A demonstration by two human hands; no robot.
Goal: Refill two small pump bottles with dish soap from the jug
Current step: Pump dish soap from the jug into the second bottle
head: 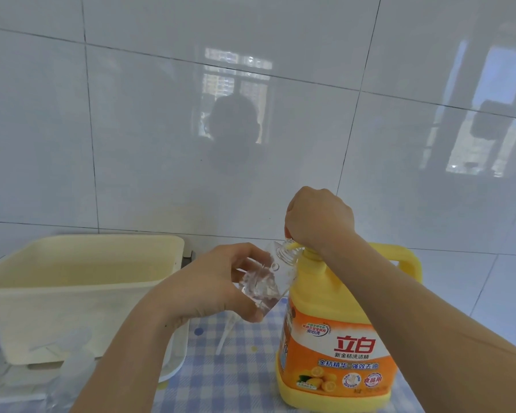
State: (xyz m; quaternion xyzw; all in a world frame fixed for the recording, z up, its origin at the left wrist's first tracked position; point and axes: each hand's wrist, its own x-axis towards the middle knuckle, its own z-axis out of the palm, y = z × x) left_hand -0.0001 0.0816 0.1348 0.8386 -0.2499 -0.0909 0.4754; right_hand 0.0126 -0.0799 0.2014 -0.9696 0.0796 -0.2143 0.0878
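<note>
Our left grip (209,287) grasps the tilted clear bottle (262,281); our right grip (319,222) clenches the pump (295,249) atop the jug (337,338). We judge filling barely begun.

The left hand (218,284) is gripping a clear small bottle (267,278), tilting its neck against the pump (297,248) of the yellow jug (337,338). The right hand (319,219) is clasping the pump top. The jug is standing on the checked table (236,380).
</note>
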